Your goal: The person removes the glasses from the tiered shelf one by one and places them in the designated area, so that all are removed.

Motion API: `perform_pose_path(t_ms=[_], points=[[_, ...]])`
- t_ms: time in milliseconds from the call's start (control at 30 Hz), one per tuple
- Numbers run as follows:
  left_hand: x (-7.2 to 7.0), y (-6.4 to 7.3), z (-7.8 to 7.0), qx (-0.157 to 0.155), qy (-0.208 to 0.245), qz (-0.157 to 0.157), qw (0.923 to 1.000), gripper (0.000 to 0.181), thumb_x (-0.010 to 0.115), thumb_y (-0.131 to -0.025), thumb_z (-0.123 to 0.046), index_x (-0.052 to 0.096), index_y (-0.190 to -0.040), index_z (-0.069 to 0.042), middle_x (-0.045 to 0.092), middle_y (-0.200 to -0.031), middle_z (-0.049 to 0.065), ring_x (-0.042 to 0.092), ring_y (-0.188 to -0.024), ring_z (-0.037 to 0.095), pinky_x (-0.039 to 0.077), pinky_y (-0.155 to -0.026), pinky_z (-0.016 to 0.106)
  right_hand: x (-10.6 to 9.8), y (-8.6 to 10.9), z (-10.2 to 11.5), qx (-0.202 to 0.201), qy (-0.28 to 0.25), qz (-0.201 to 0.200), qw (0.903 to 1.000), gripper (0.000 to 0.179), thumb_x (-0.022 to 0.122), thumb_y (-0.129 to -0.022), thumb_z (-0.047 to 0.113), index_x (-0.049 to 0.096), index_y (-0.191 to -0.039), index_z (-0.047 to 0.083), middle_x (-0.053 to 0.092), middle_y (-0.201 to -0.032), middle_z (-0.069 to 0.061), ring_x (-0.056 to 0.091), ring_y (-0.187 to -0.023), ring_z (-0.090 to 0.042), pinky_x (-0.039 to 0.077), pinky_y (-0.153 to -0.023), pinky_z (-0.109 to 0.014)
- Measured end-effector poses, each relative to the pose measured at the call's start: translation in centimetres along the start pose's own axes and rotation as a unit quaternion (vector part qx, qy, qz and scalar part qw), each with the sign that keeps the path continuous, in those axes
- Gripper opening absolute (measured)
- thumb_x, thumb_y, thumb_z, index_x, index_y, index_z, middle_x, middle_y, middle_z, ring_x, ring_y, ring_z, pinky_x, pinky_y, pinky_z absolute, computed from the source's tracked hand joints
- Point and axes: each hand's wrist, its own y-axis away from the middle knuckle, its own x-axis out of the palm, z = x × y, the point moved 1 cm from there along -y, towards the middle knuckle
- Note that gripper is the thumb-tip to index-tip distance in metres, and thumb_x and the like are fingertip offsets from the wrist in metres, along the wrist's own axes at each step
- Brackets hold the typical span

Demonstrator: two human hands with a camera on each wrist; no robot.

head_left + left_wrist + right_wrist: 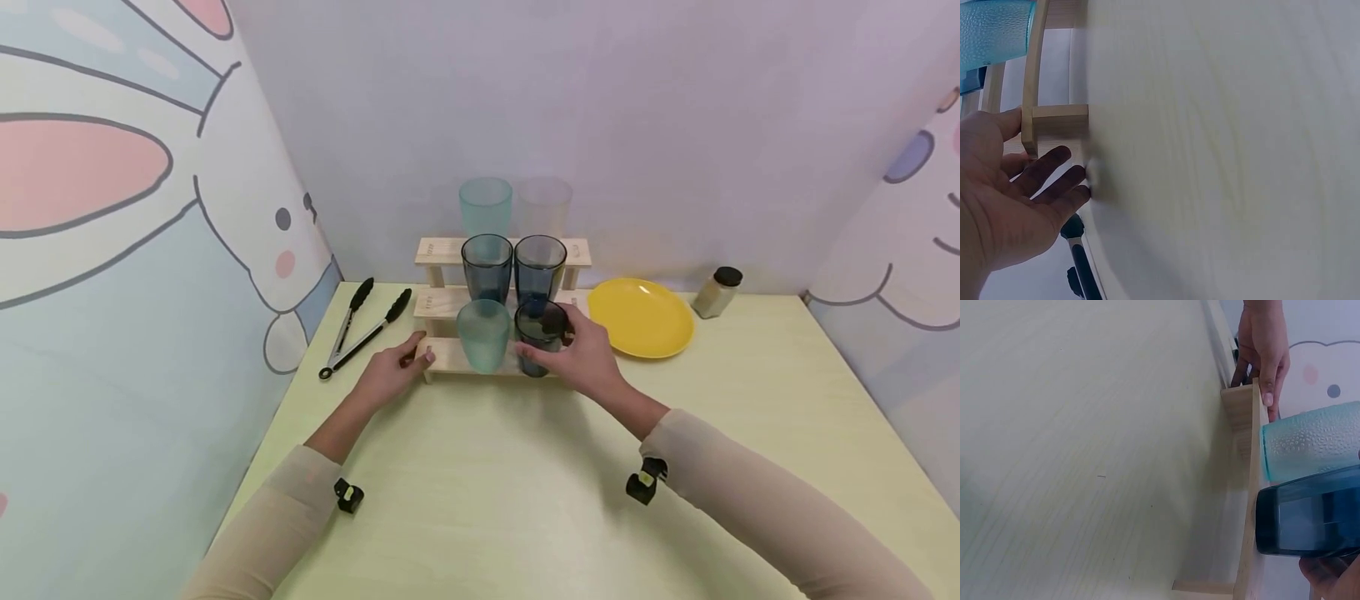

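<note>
Holding smoky glass at rack's bottom tier

Clock is off the head view, rack centre, 12 = far side.

Right hand (581,354): thumb and fingers curled round the smoky glass (535,337), coming in from its 4 o'clock. Glass is upright at the bottom board's right half. Can't tell if its base is bearing on the board or just clear.

Left hand (390,371): at 8 o'clock, holding the left end of the bottom board of the wooden rack (446,357). Thumb on top, remaining fingers loose off the end.

Rack load, three tiers:
- Bottom: teal tumbler (483,337), 9 o'clock of the smoky glass, just beside it.
- Middle: left blue glass (487,265) and right blue glass (540,265), side by side, rims up.
- Top: teal cup (486,207), with frosted cup (545,208) at its 3 o'clock.

Around the rack, on the pale table (487,475):
- Tongs (363,340) at 9 o'clock, arms spread, black tips pointing to about 1.
- Yellow plate (641,318) at 3 o'clock, near the rack.
- Black-capped jar (717,293), also 3 o'clock, beyond the plate.
</note>
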Motion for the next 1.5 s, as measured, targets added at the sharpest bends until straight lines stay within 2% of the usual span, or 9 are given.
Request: perform_pose_path(t_ms=[300, 533, 700, 800, 867, 900, 1100, 1367, 1500], points=[[0.6, -1.5, 2.0, 0.0, -0.03, -0.003, 0.9995, 0.081, 0.055, -0.107, -0.073, 0.047, -0.17, -0.022, 0.048, -0.08, 0.002, 0.046, -0.073, 0.019, 0.036, -0.062, 0.037, -2.7, 0.2, -1.0, 0.02, -0.038, 0.046, 0.998, 0.08, 0.1, -0.085, 0.035, 0.062, -0.153, 0.018, 0.069, -0.146, -0.009, 0.066, -0.135, -0.035, 0.053, -0.118, -0.06], [-0.6, 0.5, -2.3, -0.025, -0.035, 0.004, 0.9991, 0.071, 0.06, -0.113, -0.053, 0.045, -0.171, -0.015, 0.046, -0.082, 0.003, 0.045, -0.075, 0.019, 0.036, -0.066, 0.034, -5.1, 0.7, -1.7, 0.039, -0.068, 0.059, 0.9952, 0.084, 0.1, -0.085, 0.032, 0.059, -0.158, 0.019, 0.066, -0.154, -0.008, 0.062, -0.142, -0.037, 0.047, -0.125, -0.057], [-0.5, 0.3, -1.3, -0.002, -0.017, 0.004, 0.9999, 0.076, 0.059, -0.111, -0.06, 0.046, -0.17, -0.013, 0.044, -0.079, 0.002, 0.043, -0.072, 0.019, 0.035, -0.064, 0.035, -7.1, 1.2, -2.2, 0.051, -0.082, 0.067, 0.9931, 0.081, 0.099, -0.086, 0.028, 0.061, -0.156, 0.019, 0.064, -0.156, -0.008, 0.063, -0.142, -0.037, 0.059, -0.11, -0.03], [-0.4, 0.1, -0.6, 0.007, -0.014, 0.0, 0.9999, 0.08, 0.059, -0.109, -0.066, 0.048, -0.169, -0.014, 0.046, -0.079, 0.002, 0.045, -0.073, 0.02, 0.035, -0.064, 0.035, -8.2, 1.6, -2.7, 0.054, -0.092, 0.07, 0.9918, 0.078, 0.099, -0.087, 0.025, 0.061, -0.155, 0.019, 0.064, -0.155, -0.009, 0.063, -0.139, -0.039, 0.059, -0.098, -0.017], [-0.4, 0.1, -0.5, 0.007, -0.014, 0.001, 0.9999, 0.08, 0.059, -0.109, -0.065, 0.048, -0.169, -0.013, 0.05, -0.08, 0.004, 0.049, -0.076, 0.021, 0.037, -0.065, 0.035, -8.9, 1.8, -3.1, 0.056, -0.097, 0.069, 0.9913, 0.077, 0.098, -0.087, 0.023, 0.061, -0.154, 0.018, 0.065, -0.154, -0.011, 0.063, -0.138, -0.039, 0.059, -0.095, -0.015], [-0.5, 0.3, -1.1, -0.003, -0.014, 0.004, 0.9999, 0.079, 0.059, -0.11, -0.062, 0.047, -0.169, -0.012, 0.053, -0.082, 0.007, 0.051, -0.078, 0.023, 0.038, -0.066, 0.036, -9.2, 2.0, -3.3, 0.057, -0.099, 0.069, 0.991, 0.076, 0.098, -0.088, 0.022, 0.061, -0.154, 0.017, 0.064, -0.153, -0.012, 0.063, -0.138, -0.038, 0.06, -0.095, -0.016], [-0.4, 0.4, -1.4, -0.016, -0.028, 0.008, 0.9994, 0.073, 0.06, -0.112, -0.055, 0.045, -0.17, -0.013, 0.07, -0.104, 0.015, 0.058, -0.091, 0.025, 0.044, -0.074, 0.035, -10.6, 2.8, -4.6, 0.068, -0.09, 0.063, 0.9916, 0.074, 0.096, -0.09, 0.022, 0.06, -0.154, 0.016, 0.063, -0.154, -0.013, 0.065, -0.136, -0.03, 0.061, -0.094, -0.019], [-0.4, 0.7, -1.6, -0.019, -0.03, 0.005, 0.9994, 0.072, 0.061, -0.112, -0.054, 0.045, -0.17, -0.013, 0.066, -0.097, 0.013, 0.056, -0.087, 0.023, 0.043, -0.072, 0.034, -11.4, 3.2, -6.5, 0.103, -0.083, 0.066, 0.989, 0.077, 0.094, -0.093, 0.027, 0.056, -0.159, 0.014, 0.057, -0.16, -0.016, 0.058, -0.144, -0.037, 0.058, -0.093, -0.015], [-0.5, 0.7, -1.6, -0.018, -0.03, 0.008, 0.9994, 0.074, 0.06, -0.112, -0.054, 0.044, -0.17, -0.012, 0.075, -0.117, 0.021, 0.06, -0.093, 0.025, 0.047, -0.075, 0.034, -11.5, 3.4, -7.6, 0.123, -0.075, 0.071, 0.9869, 0.082, 0.093, -0.093, 0.029, 0.052, -0.162, 0.015, 0.055, -0.163, -0.017, 0.053, -0.148, -0.037, 0.055, -0.092, -0.013]])
